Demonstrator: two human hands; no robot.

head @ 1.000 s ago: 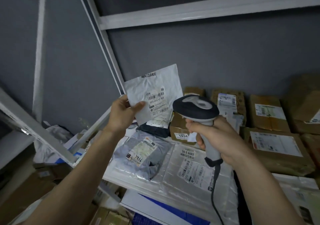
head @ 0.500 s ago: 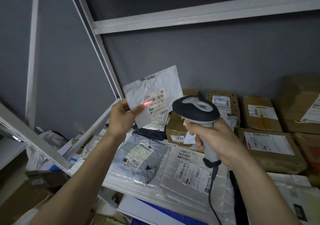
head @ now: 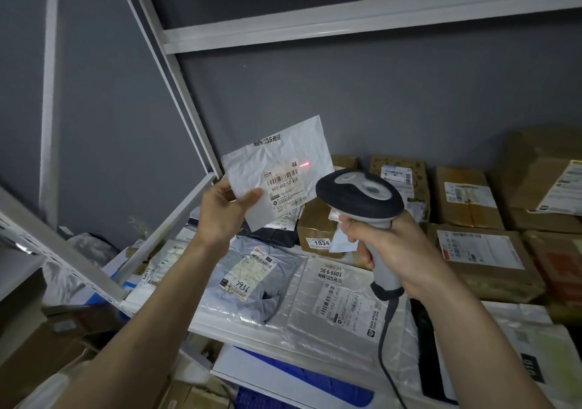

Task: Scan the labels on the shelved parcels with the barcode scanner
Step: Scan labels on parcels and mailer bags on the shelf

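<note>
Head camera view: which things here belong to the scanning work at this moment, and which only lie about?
In use:
- left hand
- flat white plastic mailer
- right hand
- grey corded barcode scanner

Lying about:
- folded grey plastic bag parcel
- brown cardboard box marked 1834
- white metal shelf

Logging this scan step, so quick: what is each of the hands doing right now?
Left hand: closed, holding the white parcel up by its lower corner.
Right hand: closed around the barcode scanner handle.
</note>
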